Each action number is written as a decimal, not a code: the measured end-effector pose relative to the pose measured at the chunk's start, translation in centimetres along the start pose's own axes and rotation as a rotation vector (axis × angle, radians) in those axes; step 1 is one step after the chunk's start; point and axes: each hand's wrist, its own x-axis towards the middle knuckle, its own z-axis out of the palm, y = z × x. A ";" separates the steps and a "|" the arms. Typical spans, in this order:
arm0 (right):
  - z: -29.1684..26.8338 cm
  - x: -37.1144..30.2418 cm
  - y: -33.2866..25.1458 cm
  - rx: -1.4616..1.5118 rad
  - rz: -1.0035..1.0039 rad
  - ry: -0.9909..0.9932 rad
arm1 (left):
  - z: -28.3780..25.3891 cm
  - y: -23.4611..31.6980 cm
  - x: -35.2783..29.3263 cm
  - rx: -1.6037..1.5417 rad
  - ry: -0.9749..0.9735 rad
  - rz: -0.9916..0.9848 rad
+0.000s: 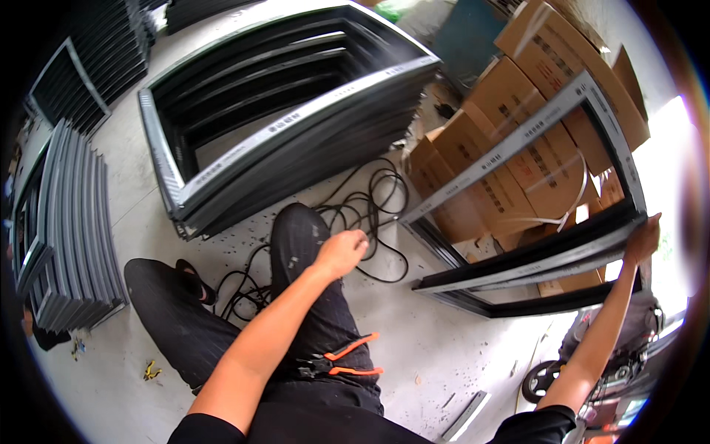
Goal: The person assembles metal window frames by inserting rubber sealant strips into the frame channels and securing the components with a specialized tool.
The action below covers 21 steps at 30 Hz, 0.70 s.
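Note:
At the far right my right hand (643, 238) is closed around the corner of a dark window frame (543, 122). This frame stands tilted on the floor, with printed protective film along its bars. My left hand (340, 254) hovers just by my right knee, its fingers curled in and nothing visible in them. Across my lap lie pliers with orange handles (355, 357), their dark jaws pointing left; neither hand touches them.
A tall stack of dark frames (296, 140) fills the upper middle. More frames (78, 229) are stacked at left. Cardboard boxes (518, 126) pile up behind the held frame. A black cable (381, 196) coils on the floor. Yellow-handled pliers (151, 371) and an offcut (466, 416) lie there too.

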 end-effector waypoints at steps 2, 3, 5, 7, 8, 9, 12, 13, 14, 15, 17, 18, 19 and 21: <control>0.5 -0.6 2.2 -0.068 -0.093 0.079 | -0.2 1.2 -0.4 -0.046 0.010 0.018; -0.6 0.0 1.5 -0.021 0.096 -0.114 | -0.5 0.9 -0.6 -0.098 -0.008 -0.016; -0.3 0.1 2.2 -0.097 0.014 -0.083 | -0.7 0.5 0.1 -0.214 -0.038 -0.063; -1.2 0.6 3.4 -0.158 -0.022 -0.071 | -1.3 0.6 0.3 -0.348 -0.029 -0.090; -1.9 0.6 3.8 -0.204 0.012 -0.120 | -1.5 0.4 0.1 -0.411 -0.030 -0.110; -2.7 0.0 3.1 -0.150 0.062 -0.131 | -1.9 0.0 0.0 -0.470 -0.032 -0.094; -5.2 -1.5 -0.8 -0.039 0.134 -0.144 | -3.0 -1.4 -0.7 -0.976 0.086 -0.119; -6.2 -1.6 -0.5 -0.047 0.129 -0.146 | -3.8 -1.3 -1.4 -1.120 0.124 -0.076; -6.9 -1.8 -0.4 -0.051 0.129 -0.152 | -4.9 -1.1 -2.6 -1.166 0.161 -0.086; -7.4 -2.4 -1.2 0.020 0.119 -0.182 | -6.5 -0.8 -4.0 -1.191 0.202 -0.094; -7.3 -0.6 2.2 -0.161 0.033 -0.128 | -10.2 -1.6 -7.3 -1.131 0.237 -0.146; -6.9 0.2 3.0 -0.238 -0.016 -0.100 | -11.9 -3.5 -9.0 -1.114 0.307 -0.194; -6.6 -0.2 1.9 -0.238 0.030 -0.143 | -13.2 -5.3 -10.9 -1.037 0.403 -0.209; -7.4 -1.0 0.1 -0.104 0.134 -0.218 | -16.1 -9.1 -14.6 -1.062 0.536 -0.341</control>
